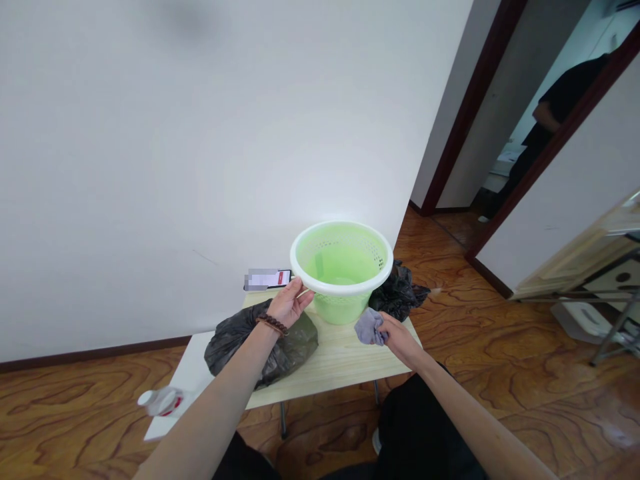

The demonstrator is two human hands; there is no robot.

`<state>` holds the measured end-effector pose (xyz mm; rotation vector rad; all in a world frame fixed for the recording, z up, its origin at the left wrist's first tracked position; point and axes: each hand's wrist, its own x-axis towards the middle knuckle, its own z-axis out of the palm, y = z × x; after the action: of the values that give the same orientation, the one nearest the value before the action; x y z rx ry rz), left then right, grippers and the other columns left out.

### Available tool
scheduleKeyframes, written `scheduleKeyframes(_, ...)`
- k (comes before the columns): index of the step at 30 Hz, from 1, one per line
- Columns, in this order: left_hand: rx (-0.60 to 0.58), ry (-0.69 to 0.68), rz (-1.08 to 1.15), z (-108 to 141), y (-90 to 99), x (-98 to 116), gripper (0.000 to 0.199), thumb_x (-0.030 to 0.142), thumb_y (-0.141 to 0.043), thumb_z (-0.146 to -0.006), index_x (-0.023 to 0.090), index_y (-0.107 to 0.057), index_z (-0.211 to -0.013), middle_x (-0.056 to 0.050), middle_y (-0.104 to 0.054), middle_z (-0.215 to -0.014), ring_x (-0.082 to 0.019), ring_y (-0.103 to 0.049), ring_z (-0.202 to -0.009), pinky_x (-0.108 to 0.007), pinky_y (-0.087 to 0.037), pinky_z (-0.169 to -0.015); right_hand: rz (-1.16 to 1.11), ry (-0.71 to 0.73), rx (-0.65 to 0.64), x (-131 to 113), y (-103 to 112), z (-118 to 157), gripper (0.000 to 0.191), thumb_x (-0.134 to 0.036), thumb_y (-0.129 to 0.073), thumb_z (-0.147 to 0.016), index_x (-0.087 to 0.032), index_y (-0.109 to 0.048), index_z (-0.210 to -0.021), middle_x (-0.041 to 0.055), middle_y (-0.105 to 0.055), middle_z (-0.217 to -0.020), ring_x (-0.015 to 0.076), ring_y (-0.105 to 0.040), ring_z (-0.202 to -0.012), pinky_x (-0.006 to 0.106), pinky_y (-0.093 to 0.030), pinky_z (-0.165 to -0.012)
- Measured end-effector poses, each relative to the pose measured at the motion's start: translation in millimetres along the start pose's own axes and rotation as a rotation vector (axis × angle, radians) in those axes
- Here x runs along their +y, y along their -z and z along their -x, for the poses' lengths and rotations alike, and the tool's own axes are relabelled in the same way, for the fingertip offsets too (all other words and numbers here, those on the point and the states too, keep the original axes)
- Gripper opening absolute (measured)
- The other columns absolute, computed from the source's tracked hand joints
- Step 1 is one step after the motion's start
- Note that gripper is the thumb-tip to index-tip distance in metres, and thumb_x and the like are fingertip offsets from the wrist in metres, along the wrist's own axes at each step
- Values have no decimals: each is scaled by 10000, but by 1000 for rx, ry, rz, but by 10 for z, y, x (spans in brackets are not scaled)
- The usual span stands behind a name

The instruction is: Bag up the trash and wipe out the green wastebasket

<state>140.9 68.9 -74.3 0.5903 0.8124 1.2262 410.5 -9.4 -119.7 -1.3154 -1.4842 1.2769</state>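
Observation:
A light green plastic basket [337,308] with a white rim and small holes near its top stands upright on a pale wooden table [345,370]. My left hand [290,301], with a brown braided bracelet at the wrist, grips the near left of the rim. In front of the basket's right side, my right hand [395,331] is closed on a crumpled grey-purple cloth [371,327]. Under my left forearm lies a full black plastic bag [293,350]. Another black plastic bag [397,293], crumpled, is behind the cloth, to the right of the basket.
A phone [267,279] with a lit screen lies left of the basket, by the white wall [200,167]. On a white surface [195,363] at the left is a clear bottle [163,401] with a white cap. Beyond the doorway at right stands a person [565,100] in dark clothes.

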Motion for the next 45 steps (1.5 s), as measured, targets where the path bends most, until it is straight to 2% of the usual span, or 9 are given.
scheduleKeyframes(5,-7,-6,-112,23,-2,27,247,298,-591,-745,175,-564,-957,-36,-637,-910,-127,-644,-719,-203,-551,-590,-260,17,-70,-290,-47,42,300,-259,-390,-765,-168,-513,-1023,54,-591,-935,183,-545,-871,300,-424,-759)
scheduleKeyframes(13,17,-66,-482,229,2,-106,345,468,-527,-738,128,-544,-794,-18,-571,-682,-105,-582,-570,-277,-527,-564,-320,-11,-89,-372,-83,110,299,-287,-609,-708,-156,-565,-973,25,-597,-827,163,-546,-789,308,-423,-731)
scheduleKeyframes(18,-330,-91,-940,566,-175,-413,382,460,-526,-732,173,-529,-984,-52,-582,-868,-141,-577,-674,-257,-479,-502,-146,17,-196,-505,-132,181,289,-237,-617,-680,-167,-583,-958,21,-606,-886,166,-538,-825,308,-415,-766)
scheduleKeyframes(22,-380,-232,-1107,624,-319,-517,283,429,-558,-717,166,-564,-822,-35,-572,-827,-135,-540,-728,-234,-443,-565,-107,31,-154,-525,-170,170,445,-221,-656,-645,-198,-487,-1055,30,-565,-969,162,-552,-852,307,-445,-753)
scheduleKeyframes(25,-371,-285,-1059,589,-347,-503,241,398,-547,-735,157,-550,-750,-43,-563,-862,-145,-523,-797,-234,-438,-615,-133,10,-49,-472,-166,145,467,-268,-656,-660,-222,-416,-1057,28,-534,-974,139,-572,-760,304,-484,-671)
scheduleKeyframes(27,-385,-255,-952,580,-336,-477,217,369,-530,-756,152,-541,-763,-47,-572,-887,-145,-525,-815,-254,-443,-678,-155,18,0,-445,-160,138,366,-317,-617,-702,-224,-424,-999,22,-520,-971,123,-576,-698,301,-500,-624)
scheduleKeyframes(33,-418,-195,-726,636,-272,-411,150,278,-570,-744,141,-511,-721,-68,-582,-1006,-167,-524,-926,-317,-394,-842,3,140,-84,-493,-214,175,180,-335,-524,-785,-194,-537,-896,9,-550,-837,122,-572,-696,287,-492,-658)
scheduleKeyframes(37,-411,-144,-617,679,-209,-399,148,250,-596,-727,142,-494,-716,-51,-605,-911,-149,-546,-841,-318,-411,-798,132,252,-65,-540,-278,183,188,-326,-549,-772,-202,-568,-913,35,-520,-953,129,-556,-792,270,-486,-686)
scheduleKeyframes(45,-348,-81,-514,712,-58,-443,166,224,-606,-723,159,-454,-710,-4,-605,-761,-111,-551,-703,-272,-412,-701,245,260,-115,-520,-355,171,137,-294,-577,-751,-184,-564,-833,39,-478,-953,107,-538,-741,246,-483,-639)
